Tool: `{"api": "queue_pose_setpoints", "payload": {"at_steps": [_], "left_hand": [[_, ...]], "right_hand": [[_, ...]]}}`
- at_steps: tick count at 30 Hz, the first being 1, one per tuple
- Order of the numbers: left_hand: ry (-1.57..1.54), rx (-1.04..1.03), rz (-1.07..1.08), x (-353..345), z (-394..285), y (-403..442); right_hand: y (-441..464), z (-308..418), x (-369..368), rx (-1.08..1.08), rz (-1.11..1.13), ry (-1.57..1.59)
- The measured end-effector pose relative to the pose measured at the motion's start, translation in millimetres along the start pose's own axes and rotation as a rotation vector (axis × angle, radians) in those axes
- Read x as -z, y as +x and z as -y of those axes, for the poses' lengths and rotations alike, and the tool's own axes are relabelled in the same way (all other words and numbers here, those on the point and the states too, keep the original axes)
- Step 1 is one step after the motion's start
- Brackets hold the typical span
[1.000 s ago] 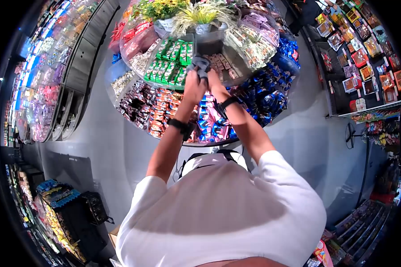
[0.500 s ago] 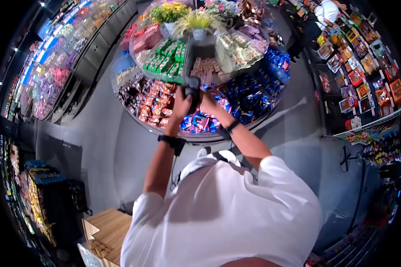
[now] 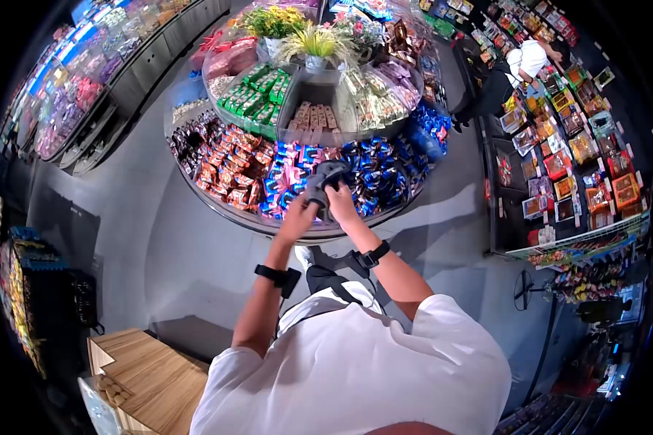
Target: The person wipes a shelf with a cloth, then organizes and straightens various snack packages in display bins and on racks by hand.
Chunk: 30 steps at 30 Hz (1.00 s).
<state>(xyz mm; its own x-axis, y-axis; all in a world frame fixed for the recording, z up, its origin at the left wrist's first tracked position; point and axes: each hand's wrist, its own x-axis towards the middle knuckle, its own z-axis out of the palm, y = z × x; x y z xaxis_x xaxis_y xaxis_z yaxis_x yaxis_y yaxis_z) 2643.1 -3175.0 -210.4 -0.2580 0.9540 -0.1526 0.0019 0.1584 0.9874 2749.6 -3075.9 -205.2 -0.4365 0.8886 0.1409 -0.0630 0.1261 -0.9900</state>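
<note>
A crumpled dark grey cloth [image 3: 322, 183] is held between my two hands above the front of a round candy display. My left hand [image 3: 298, 217] is closed on its lower left side. My right hand [image 3: 342, 203] grips it from the right, with fingers bent into the fabric. Beneath and around the cloth lie blue-and-pink wrapped sweets [image 3: 286, 177]. Dark blue packets [image 3: 381, 170] fill the section to the right, and orange-brown packets [image 3: 232, 163] the one to the left. Each wrist wears a black band.
The display's upper tier holds green packets [image 3: 257, 90], beige bars [image 3: 313, 119] and potted flowers [image 3: 315, 47]. Its curved rim [image 3: 268, 230] faces me. A person [image 3: 526, 61] in white stands by shelves of packaged goods [image 3: 580, 145] at right. A wooden counter [image 3: 156, 380] stands behind me at left.
My hands and the cloth have come lower and nearer the display's front edge. The view has shifted, so the display appears further left. More of the cloth shows between my hands.
</note>
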Motion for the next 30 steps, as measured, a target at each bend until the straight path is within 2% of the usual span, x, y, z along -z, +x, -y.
{"api": "queue_pose_setpoints", "payload": {"at_steps": [1,3,4,6,7,8,10,11,12,14,15,16,18,20,21,22,24,25,28,30], "left_hand": [[-0.050,-0.030,-0.022,12,-25,-3],[-0.165,-0.271,0.045,45,-40,23],[0.008,-0.259,0.118,64,-41,44],[0.241,-0.210,0.120,77,-99,54],[0.371,-0.270,0.010,84,-98,76],[0.416,-0.260,-0.184,87,-106,91],[0.588,-0.233,-0.530,103,-107,137],[0.595,-0.410,-0.632,109,-104,160],[0.607,-0.401,-0.641,116,-101,185],[0.734,-0.503,-0.728,123,-85,233],[0.780,-0.515,-0.714,123,-82,248],[0.639,-0.565,-0.661,123,-78,260],[0.761,-0.184,-0.581,131,-81,275],[0.792,-0.188,-0.515,147,-83,279],[0.799,-0.284,-0.503,150,-80,278],[0.774,-0.301,-0.443,152,-75,281],[0.665,-0.348,-0.418,145,-65,289],[0.800,-0.362,-0.447,144,-68,291],[0.793,-0.209,-0.419,138,-94,296],[0.825,-0.211,-0.418,143,-88,305]], "right_hand": [[8,9,-3,0.083,0.042,-0.133],[41,-5,-11,0.332,0.050,-0.426],[58,-1,-15,0.416,0.039,-0.470],[91,3,-22,0.422,0.001,-0.554],[112,0,-26,0.231,0.050,-0.659],[135,-2,-31,0.231,0.043,-0.642],[170,15,-45,0.405,-0.047,-0.409],[197,3,-56,0.405,0.012,-0.349],[215,15,-63,0.363,0.050,-0.403],[256,23,-80,0.112,0.093,-0.405],[276,21,-83,-0.012,0.187,-0.407],[305,-21,-93,0.097,0.247,-0.531],[333,-45,-99,0.335,0.323,-0.884],[351,-33,-97,0.148,0.299,-0.747],[365,-41,-96,0.134,0.285,-0.734],[369,-33,-92,0.137,0.211,-0.633],[390,-44,-93,0.128,0.086,-0.665],[401,-53,-92,0.095,0.139,-0.695],[398,-63,-84,0.087,0.141,-0.682],[388,-77,-86,0.059,0.098,-0.716]]}}
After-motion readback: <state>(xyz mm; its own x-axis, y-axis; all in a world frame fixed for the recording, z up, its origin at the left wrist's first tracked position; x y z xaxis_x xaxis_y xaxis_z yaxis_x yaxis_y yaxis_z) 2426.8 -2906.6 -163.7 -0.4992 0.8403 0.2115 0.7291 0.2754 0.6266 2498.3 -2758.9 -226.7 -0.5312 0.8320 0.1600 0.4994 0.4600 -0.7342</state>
